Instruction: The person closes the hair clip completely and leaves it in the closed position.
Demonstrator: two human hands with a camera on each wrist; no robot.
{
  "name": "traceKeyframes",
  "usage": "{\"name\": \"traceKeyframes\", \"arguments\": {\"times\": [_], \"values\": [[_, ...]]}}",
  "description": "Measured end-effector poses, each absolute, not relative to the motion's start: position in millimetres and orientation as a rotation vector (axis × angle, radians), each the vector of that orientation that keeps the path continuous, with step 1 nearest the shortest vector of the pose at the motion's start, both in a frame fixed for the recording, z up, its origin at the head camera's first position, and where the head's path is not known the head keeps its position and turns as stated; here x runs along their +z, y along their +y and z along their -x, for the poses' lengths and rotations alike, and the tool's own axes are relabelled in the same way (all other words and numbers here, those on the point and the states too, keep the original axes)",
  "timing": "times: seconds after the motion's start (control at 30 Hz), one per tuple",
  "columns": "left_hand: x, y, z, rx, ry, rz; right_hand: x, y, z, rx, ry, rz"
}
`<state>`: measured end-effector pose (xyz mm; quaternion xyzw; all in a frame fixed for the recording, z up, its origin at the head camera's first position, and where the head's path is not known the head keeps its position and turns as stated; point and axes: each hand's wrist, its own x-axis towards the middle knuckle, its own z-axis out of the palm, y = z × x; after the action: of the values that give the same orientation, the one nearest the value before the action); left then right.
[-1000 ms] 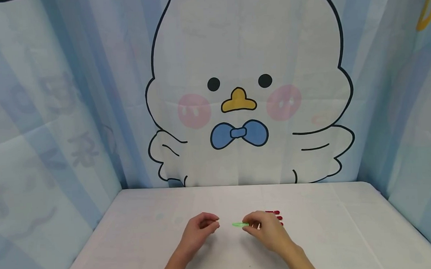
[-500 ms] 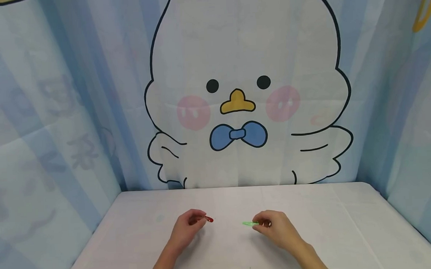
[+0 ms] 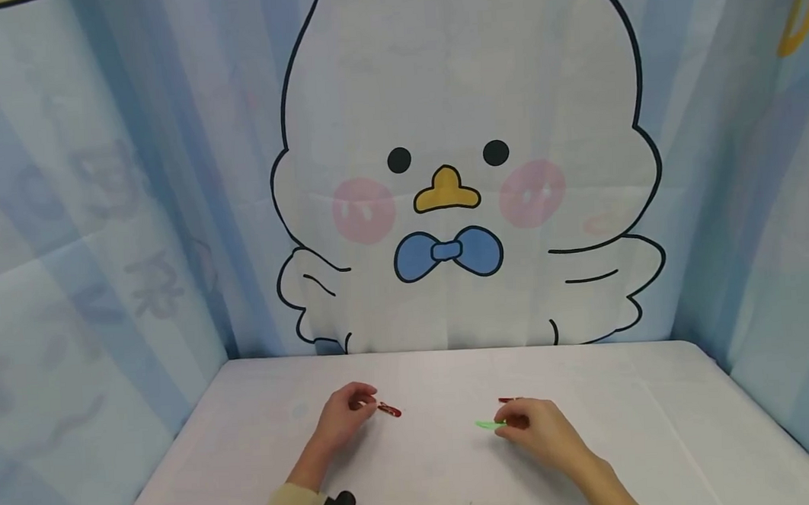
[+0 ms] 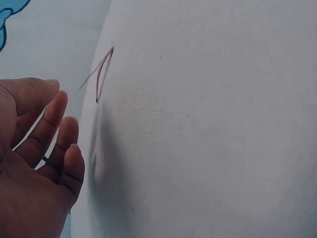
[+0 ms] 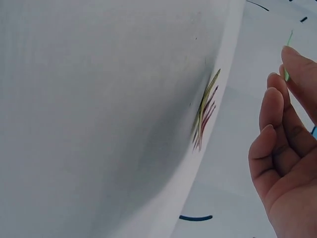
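Observation:
A red snap hair clip [image 3: 389,410] lies on the table at the left. My left hand [image 3: 344,412] is just beside it, its thumb and fingers loosely bent with nothing between them. In the left wrist view this clip [image 4: 102,67] stands with its two prongs spread, apart from the fingertips. Between thumb and forefinger, my right hand [image 3: 540,432] pinches a green hair clip [image 3: 489,425], whose tip points left. The right wrist view shows the pinched green clip [image 5: 287,74] partly covered by the fingers.
Behind my right hand a red clip [image 3: 507,400] shows. The right wrist view has several red and yellow-green clips [image 5: 204,111] grouped on the table. A white cloth covers the table [image 3: 444,479]; a curtain with a cartoon bird [image 3: 462,303] hangs behind.
My left hand, which held the red clip half a second ago, has released it onto the table and drawn slightly back. The right hand has shifted rightward, still pinching the green clip.

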<state>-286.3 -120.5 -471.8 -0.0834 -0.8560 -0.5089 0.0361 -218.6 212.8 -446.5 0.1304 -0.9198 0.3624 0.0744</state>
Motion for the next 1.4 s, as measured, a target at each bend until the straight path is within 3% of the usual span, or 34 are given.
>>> {"name": "traceKeyframes", "arguments": {"times": [0.5,1.07,1.4], "values": [[-474.3,-116.5,301.4,-1.457,-2.775,0.233,-452.4,237.2,214.3,1.022,-2.789,-0.468],[-473.4,-116.5,311.9,-1.257,-2.938,0.287,-450.5,247.2,214.7,0.948,-3.043,-0.223],[-469.2,-114.3,315.2,-1.236,-2.994,0.281,-452.4,250.9,219.5,0.931,-3.105,-0.229]]}}
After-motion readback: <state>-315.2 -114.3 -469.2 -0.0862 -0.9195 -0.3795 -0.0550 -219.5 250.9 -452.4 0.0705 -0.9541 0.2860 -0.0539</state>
